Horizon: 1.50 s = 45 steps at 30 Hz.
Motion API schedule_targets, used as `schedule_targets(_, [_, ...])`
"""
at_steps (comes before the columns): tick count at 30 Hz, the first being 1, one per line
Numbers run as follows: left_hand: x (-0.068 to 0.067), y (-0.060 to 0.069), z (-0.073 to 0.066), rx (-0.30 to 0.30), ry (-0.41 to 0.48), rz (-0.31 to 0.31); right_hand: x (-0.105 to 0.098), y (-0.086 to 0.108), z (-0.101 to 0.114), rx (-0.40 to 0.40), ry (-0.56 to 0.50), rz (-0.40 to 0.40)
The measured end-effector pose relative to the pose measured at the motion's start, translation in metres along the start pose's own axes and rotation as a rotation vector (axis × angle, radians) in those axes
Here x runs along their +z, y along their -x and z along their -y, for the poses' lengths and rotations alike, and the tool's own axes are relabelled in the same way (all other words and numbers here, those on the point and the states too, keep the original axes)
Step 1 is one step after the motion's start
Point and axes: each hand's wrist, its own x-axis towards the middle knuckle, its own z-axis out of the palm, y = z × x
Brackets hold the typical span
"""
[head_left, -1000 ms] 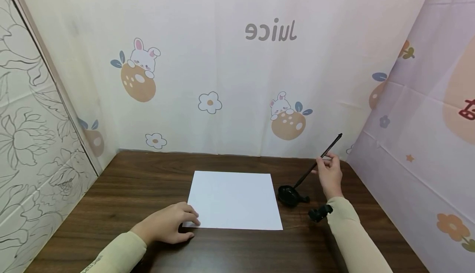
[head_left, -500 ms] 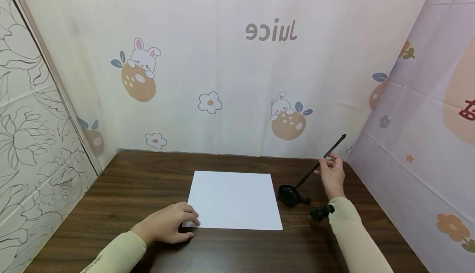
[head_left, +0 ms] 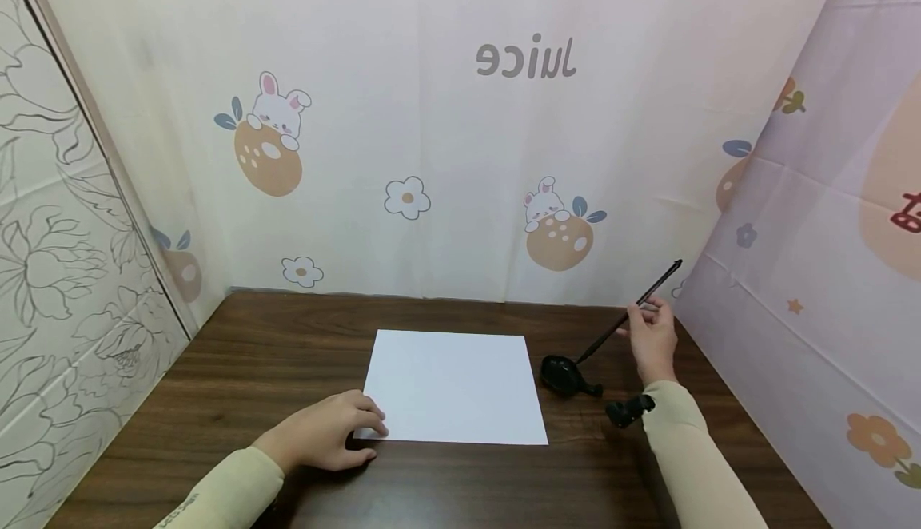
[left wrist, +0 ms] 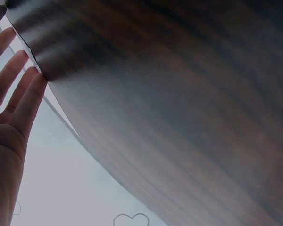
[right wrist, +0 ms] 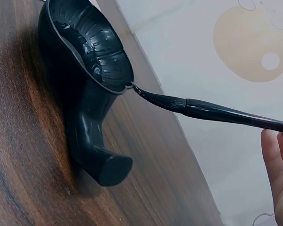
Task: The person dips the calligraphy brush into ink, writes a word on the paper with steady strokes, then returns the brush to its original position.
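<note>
A patterned curtain [head_left: 446, 129] hangs behind our desk [head_left: 460, 489]. Our right hand [head_left: 653, 344] pinches the brush [right wrist: 212, 111], its tip at the rim of the dish [right wrist: 104, 37]. We'd do well to draw the bristles lightly along that rim, rolling the handle to form a point. The long axis slants: tip down-left, handle up-right and away. Our left hand [head_left: 327, 433], loosely bent, gripping nothing, rests on the near-left corner of the paper [head_left: 453, 385].
</note>
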Motion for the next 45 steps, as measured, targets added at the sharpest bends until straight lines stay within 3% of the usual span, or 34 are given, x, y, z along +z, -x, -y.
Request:
schedule_targets(14, [-0.001, -0.001, 0.0, 0.016, -0.009, -0.019, -0.008, 0.003, 0.016, -0.019, -0.017, -0.017])
schedule_targets(27, [-0.001, 0.0, 0.0, 0.016, -0.006, -0.024, -0.002, 0.01, 0.034, -0.209, -0.015, -0.003])
schedule_targets(34, [-0.001, 0.0, -0.001, 0.018, -0.009, -0.026, 0.003, 0.035, 0.07, -0.284, -0.013, 0.037])
schedule_targets(41, [0.0, 0.0, -0.001, 0.021, -0.01, -0.024, 0.01, 0.02, 0.056, -0.356, 0.034, 0.023])
schedule_targets(45, [0.0, 0.0, -0.001, 0.023, -0.012, -0.026, 0.015, 0.021, 0.062, -0.392, 0.073, 0.037])
